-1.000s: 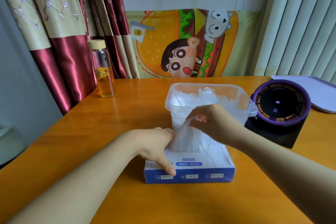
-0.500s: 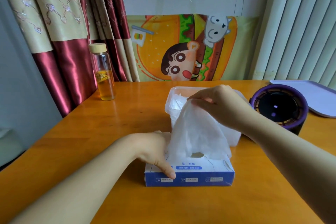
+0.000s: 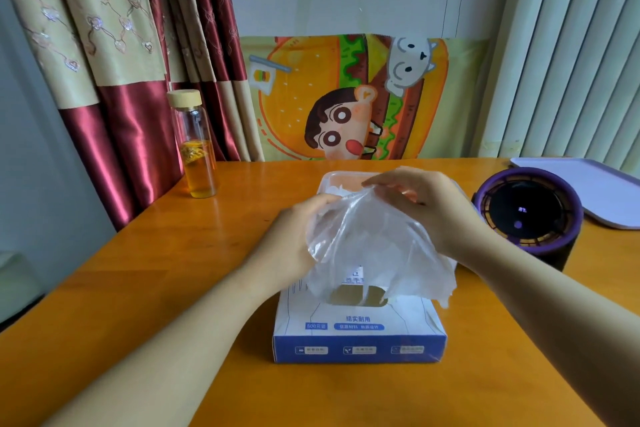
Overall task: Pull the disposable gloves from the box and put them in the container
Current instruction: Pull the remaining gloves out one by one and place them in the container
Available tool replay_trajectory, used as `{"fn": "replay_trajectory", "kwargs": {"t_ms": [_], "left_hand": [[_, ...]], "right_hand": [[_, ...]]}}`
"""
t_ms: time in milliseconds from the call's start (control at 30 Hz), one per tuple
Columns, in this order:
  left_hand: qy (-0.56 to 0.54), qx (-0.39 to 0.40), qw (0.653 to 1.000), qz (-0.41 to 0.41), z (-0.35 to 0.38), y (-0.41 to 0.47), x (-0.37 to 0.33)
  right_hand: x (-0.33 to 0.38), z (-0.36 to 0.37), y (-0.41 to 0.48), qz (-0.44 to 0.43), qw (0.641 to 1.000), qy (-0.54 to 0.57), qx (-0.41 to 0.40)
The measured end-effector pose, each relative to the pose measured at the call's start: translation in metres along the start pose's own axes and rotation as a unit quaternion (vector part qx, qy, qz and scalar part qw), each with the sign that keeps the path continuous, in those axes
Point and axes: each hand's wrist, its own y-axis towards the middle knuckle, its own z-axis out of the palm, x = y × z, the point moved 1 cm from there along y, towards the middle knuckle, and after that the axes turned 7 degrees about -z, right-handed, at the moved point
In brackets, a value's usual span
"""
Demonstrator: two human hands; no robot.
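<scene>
Head view: left hand (image 3: pixel 291 239) and right hand (image 3: pixel 426 215) pinch a thin clear plastic glove (image 3: pixel 367 253) freed above the blue-and-white cardboard box (image 3: pixel 356 340), not yet in the partly filled clear plastic container (image 3: pixel 332 180) just beyond.

Box (image 3: pixel 358 333) sits nearest on the table (image 3: pixel 166 253) — container (image 3: pixel 331 178) just behind it, bottle (image 3: pixel 197 149) left, round device (image 3: pixel 526 215) right

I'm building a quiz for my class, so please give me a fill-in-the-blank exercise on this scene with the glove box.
1. The clear plastic container stands ____ the blue-and-white cardboard box.
2. The left hand and right hand hold a thin clear plastic ____ over that box.
3. The glass bottle of amber liquid stands on the ____ side of the wooden table.
Missing words: behind; glove; left.
</scene>
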Motion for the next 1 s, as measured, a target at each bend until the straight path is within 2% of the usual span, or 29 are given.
{"fn": "replay_trajectory", "kwargs": {"t_ms": [100, 200, 233, 267, 367, 433, 500, 567, 633, 667, 733, 833, 900, 1000], "left_hand": [[0.139, -0.114, 0.982, 0.057, -0.006, 0.0, -0.003], [0.29, -0.155, 0.933, 0.144, -0.009, -0.009, 0.0], [0.322, -0.139, 0.924, 0.155, -0.008, -0.012, 0.003], [0.341, -0.092, 0.927, 0.128, -0.006, -0.016, 0.006], [0.343, 0.103, 0.933, -0.03, 0.002, -0.021, 0.033], [0.331, 0.178, 0.923, -0.081, -0.002, -0.021, 0.045], [0.341, 0.166, 0.92, -0.094, -0.011, -0.018, 0.042], [0.34, 0.105, 0.928, -0.106, -0.02, -0.013, 0.026], [0.302, 0.048, 0.949, -0.08, -0.019, -0.013, 0.003], [0.279, 0.059, 0.957, -0.061, -0.015, -0.015, -0.007], [0.261, 0.146, 0.953, -0.049, 0.002, -0.024, -0.014], [0.288, 0.269, 0.913, -0.104, 0.028, -0.034, 0.002], [0.313, 0.279, 0.902, -0.1, 0.039, -0.035, 0.012], [0.315, 0.257, 0.91, -0.083, 0.051, -0.032, 0.018]], "right_hand": [[0.004, -0.012, 0.003, -0.037, 0.999, -0.014, -0.023], [0.004, -0.006, -0.004, -0.072, 0.996, -0.052, -0.006], [0.002, 0.001, -0.009, -0.082, 0.994, -0.064, 0.023], [-0.001, 0.009, -0.016, -0.08, 0.992, -0.068, 0.069], [-0.012, 0.036, -0.04, -0.019, 0.965, -0.097, 0.243], [-0.017, 0.046, -0.051, 0.031, 0.944, -0.119, 0.305], [-0.017, 0.049, -0.054, 0.052, 0.942, -0.122, 0.307], [-0.018, 0.05, -0.055, 0.057, 0.944, -0.122, 0.302], [-0.02, 0.053, -0.057, 0.062, 0.944, -0.12, 0.302], [-0.021, 0.054, -0.058, 0.064, 0.944, -0.119, 0.302], [-0.024, 0.056, -0.063, 0.06, 0.947, -0.106, 0.296], [-0.029, 0.054, -0.07, 0.031, 0.955, -0.09, 0.281], [-0.034, 0.051, -0.072, 0.03, 0.953, -0.104, 0.283], [-0.038, 0.047, -0.076, 0.051, 0.956, -0.094, 0.271]]}}
